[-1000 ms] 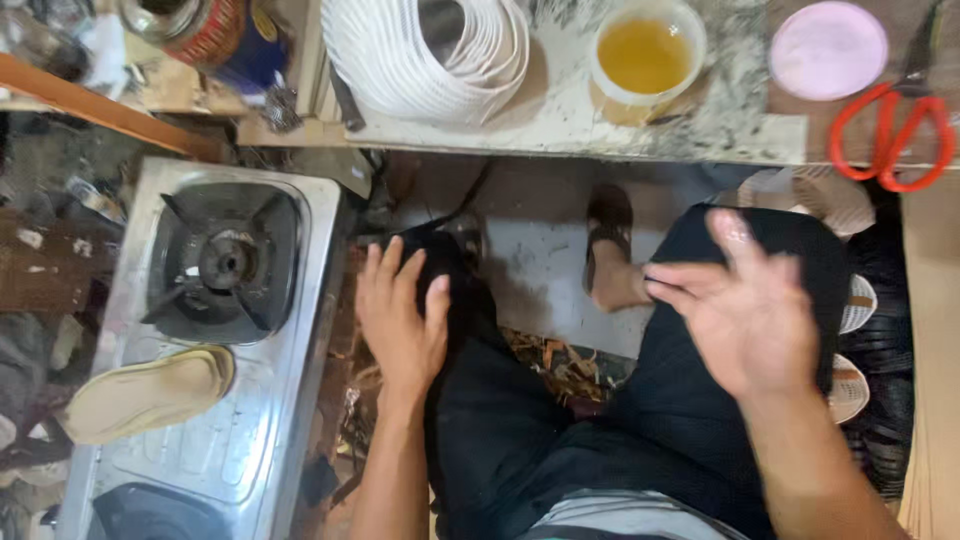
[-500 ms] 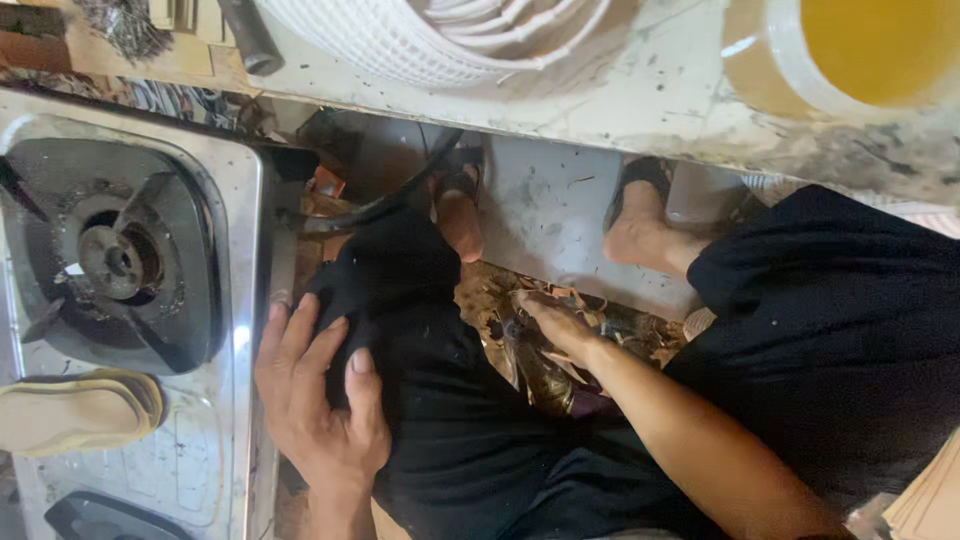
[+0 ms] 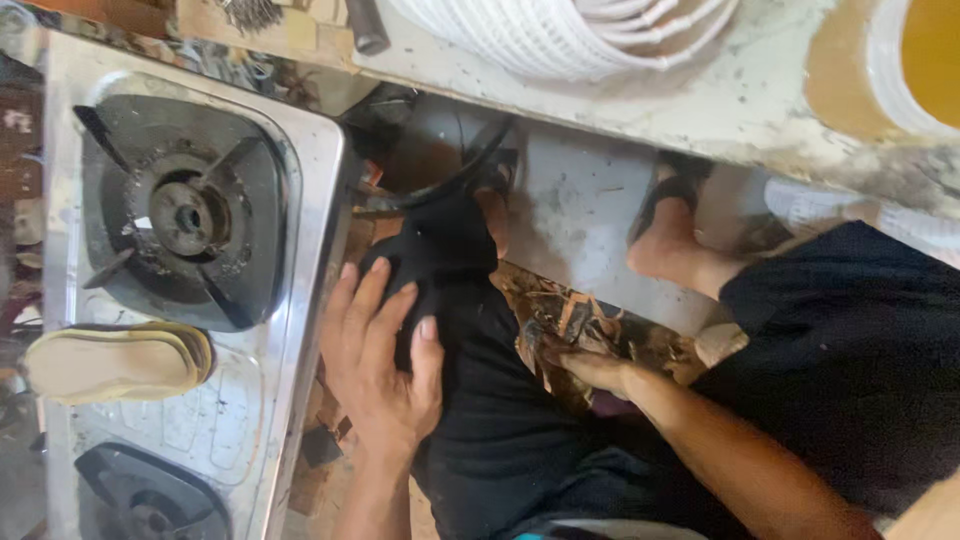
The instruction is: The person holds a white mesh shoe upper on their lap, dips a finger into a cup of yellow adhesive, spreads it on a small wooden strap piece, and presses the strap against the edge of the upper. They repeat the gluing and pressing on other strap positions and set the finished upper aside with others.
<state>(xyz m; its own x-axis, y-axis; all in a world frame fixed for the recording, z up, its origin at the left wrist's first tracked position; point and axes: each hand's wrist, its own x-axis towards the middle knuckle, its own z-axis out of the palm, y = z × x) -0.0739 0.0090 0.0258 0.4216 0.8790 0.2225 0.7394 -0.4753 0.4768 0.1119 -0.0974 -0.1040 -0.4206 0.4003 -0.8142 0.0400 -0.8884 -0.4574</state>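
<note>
Right hand (image 3: 590,368) now among scraps (image 3: 560,320), perhaps gripping, left hand (image 3: 385,360) beside stove edge (image 3: 300,330)

This looks like a small repair workshop, probably one for household appliances, set up at floor level rather than a home kitchen. At nine o'clock a stainless two-burner gas stove (image 3: 190,300) lies off any counter, its black burner grates grimy, with a worn shoe sole (image 3: 115,360) resting on its top. At twelve o'clock a stained, chipped counter (image 3: 700,105) carries a coil of white tubing (image 3: 570,35). At the centre, scraps of brown debris (image 3: 590,340) litter the bare concrete floor (image 3: 580,210), where the person sits in sandals.
</note>
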